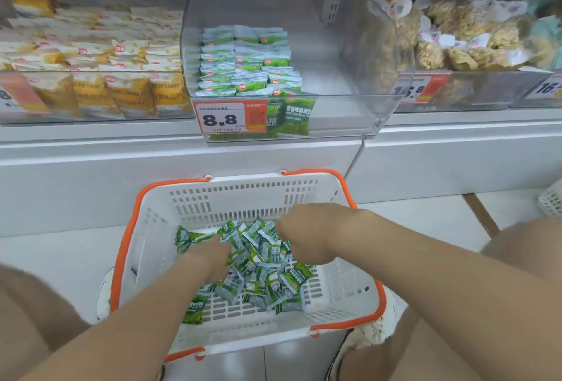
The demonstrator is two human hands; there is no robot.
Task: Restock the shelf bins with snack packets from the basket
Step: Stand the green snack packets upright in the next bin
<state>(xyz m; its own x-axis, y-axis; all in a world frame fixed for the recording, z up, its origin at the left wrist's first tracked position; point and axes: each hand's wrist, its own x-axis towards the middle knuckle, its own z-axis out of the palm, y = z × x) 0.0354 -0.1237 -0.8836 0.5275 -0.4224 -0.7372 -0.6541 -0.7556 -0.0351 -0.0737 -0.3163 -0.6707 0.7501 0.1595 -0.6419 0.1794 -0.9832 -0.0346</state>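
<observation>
Two hands in the basket [343,289]: left hand [209,256] and right hand [307,234] dug into green snack packets [261,277], fingers hidden, grip unclear. Middle shelf bin [349,76] part-filled.

One basket [243,180], two hands [307,236], four price tags [231,117], dozens of green packets [258,262].

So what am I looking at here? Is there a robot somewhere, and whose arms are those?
No robot: a person wears a camera on the head, looking down at their bare arms. The left hand and right hand both reach into a white basket with orange handles, among loose green packets. Their fingers are hidden in the pile, so I cannot tell whether either grips any. Above, a clear bin is partly filled with matching green packets, behind a price tag reading 8.8. Yellow packets fill the neighbouring bin to the left.
</observation>
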